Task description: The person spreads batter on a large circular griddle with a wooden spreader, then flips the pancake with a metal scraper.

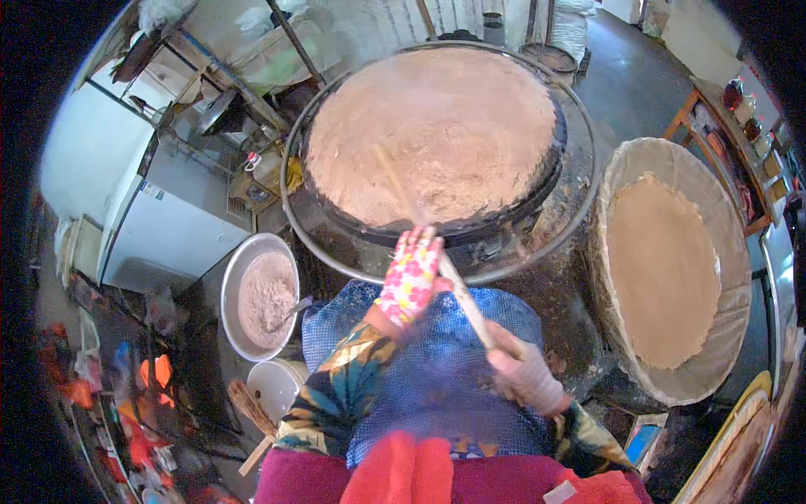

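My left hand (409, 274), in a pink floral glove, is on the middle of a long wooden stick (466, 305), its fingers over the shaft. Lower down, my right hand (526, 372), in a whitish glove, grips the stick's near end. The blurred far end of the stick lies over a pale brown sheet of batter or flatbread (434, 126). This sheet covers most of a large round black griddle (535, 195), with slight steam above it. A metal ring (592, 170) surrounds the griddle. Where the stick's tip touches the sheet is too blurred to tell.
At left stands a metal basin (228, 315) of pinkish dough or batter with a utensil handle (299, 309). Below are a white bucket (271, 384) and a straw brush (250, 409). At right, a cloth-lined basket (730, 340) holds a round flatbread (661, 271). A white appliance (170, 227) stands left.
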`<move>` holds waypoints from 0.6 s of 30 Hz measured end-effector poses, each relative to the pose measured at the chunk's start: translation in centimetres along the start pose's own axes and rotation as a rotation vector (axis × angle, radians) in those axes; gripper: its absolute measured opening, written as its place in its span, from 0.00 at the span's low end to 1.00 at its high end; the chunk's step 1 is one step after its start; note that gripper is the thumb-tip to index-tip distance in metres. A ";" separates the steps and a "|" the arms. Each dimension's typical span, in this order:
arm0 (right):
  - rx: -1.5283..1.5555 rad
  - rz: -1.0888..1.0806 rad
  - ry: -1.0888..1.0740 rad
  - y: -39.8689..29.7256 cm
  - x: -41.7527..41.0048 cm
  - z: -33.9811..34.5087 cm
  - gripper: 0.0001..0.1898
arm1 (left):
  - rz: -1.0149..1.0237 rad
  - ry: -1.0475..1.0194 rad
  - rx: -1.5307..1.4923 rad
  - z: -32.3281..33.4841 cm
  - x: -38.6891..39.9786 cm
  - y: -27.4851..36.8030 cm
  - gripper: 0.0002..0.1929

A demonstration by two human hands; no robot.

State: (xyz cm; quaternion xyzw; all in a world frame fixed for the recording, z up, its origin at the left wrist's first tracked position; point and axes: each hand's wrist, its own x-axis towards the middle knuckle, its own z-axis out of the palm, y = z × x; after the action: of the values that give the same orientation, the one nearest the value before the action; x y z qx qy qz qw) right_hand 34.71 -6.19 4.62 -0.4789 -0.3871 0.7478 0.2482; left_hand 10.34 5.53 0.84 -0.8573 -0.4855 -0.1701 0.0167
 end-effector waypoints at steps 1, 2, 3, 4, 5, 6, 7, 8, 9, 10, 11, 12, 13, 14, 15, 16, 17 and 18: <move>0.012 -0.001 0.003 -0.4 1.1 0.5 0.26 | -0.044 -0.002 0.013 -0.3 -0.7 -0.9 0.40; -0.041 -0.051 -0.033 -0.5 2.7 0.8 0.26 | -0.054 0.008 0.086 -0.7 -1.1 -2.3 0.40; -0.096 -0.094 -0.073 -0.3 3.5 1.4 0.26 | -0.071 0.015 0.157 -1.6 -1.8 -3.3 0.40; -0.204 -0.164 -0.061 -0.4 4.3 1.4 0.26 | -0.092 0.010 0.126 -2.0 -1.9 -3.6 0.40; -0.316 -0.241 -0.045 -0.6 5.1 1.2 0.26 | -0.108 0.012 0.098 -2.4 -1.8 -3.7 0.40; -0.541 -0.441 0.037 0.7 6.1 0.7 0.25 | -0.135 -0.016 0.097 -2.3 -2.0 -3.7 0.38; -0.682 -0.462 0.099 -0.3 5.5 1.0 0.25 | -0.127 -0.024 0.121 -2.8 -2.5 -3.2 0.41; -0.650 -0.317 0.077 -1.4 3.7 0.1 0.25 | -0.101 -0.016 0.162 -2.7 -2.0 -2.3 0.43; -0.617 -0.175 0.047 -3.4 1.6 -0.5 0.25 | -0.080 -0.008 0.209 -3.0 -1.1 -1.2 0.45; -0.621 -0.184 0.036 -2.3 1.7 -1.5 0.25 | -0.079 -0.063 0.127 -3.6 0.8 0.6 0.48; -0.575 -0.396 0.259 -0.4 0.7 -3.2 0.26 | 0.042 0.008 -0.012 -3.2 4.2 2.4 0.51; -0.519 -0.613 0.482 0.9 -0.5 -5.0 0.26 | 0.273 0.092 -0.129 -3.8 8.8 4.7 0.50; -0.406 -0.670 0.566 2.2 -0.7 -7.0 0.27 | 0.379 0.145 -0.239 -3.1 12.7 6.6 0.47; -0.176 -0.472 0.541 0.0 -1.2 -7.1 0.26 | 0.474 0.181 -0.311 -1.4 15.2 7.0 0.45; 0.044 -0.276 0.504 -2.5 -1.7 -6.8 0.25 | 0.418 0.069 -0.245 0.0 17.6 7.2 0.44; 0.024 -0.270 0.546 -2.3 -1.4 -8.2 0.25 | 0.360 -0.161 -0.135 4.7 20.2 8.0 0.43; 0.154 -0.219 0.426 -2.3 -0.5 -8.5 0.25 | 0.345 -0.103 -0.110 6.5 20.3 6.4 0.43; 0.283 -0.161 0.349 -2.6 0.1 -9.2 0.25 | 0.319 -0.154 -0.104 6.2 20.8 6.6 0.43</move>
State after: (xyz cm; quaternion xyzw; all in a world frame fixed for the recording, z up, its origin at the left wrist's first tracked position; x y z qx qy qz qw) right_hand 43.04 -1.51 4.44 -0.5291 -0.2667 0.6782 0.4347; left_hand 27.43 20.47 2.30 -0.9337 -0.3337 -0.1243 -0.0382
